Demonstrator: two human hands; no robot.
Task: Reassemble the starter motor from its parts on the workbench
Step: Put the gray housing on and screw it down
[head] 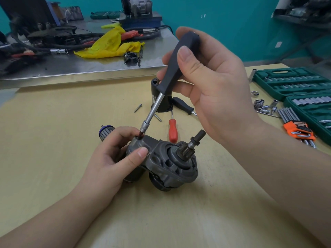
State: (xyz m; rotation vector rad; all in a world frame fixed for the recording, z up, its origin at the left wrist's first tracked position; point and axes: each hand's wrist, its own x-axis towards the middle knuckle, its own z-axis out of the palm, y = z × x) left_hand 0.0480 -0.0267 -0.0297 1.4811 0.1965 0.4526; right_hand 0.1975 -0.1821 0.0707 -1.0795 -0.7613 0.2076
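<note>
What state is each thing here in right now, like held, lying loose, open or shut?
Right hand: grips the nut driver.
Nut driver: tilted, tip on a housing bolt.
Left hand: holds the starter housing.
Starter housing: on the table, pinion shaft pointing up.
Armature: lying loose behind the left hand.
Red screwdriver: lying unused.
Black motor can: standing upright.
Socket case: open.

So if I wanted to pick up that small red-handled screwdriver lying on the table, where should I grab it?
Probably by the fat red handle of the small red-handled screwdriver, coming from above: it lies flat on the tan wooden table, thin shaft pointing away, handle clear on both sides.
</note>
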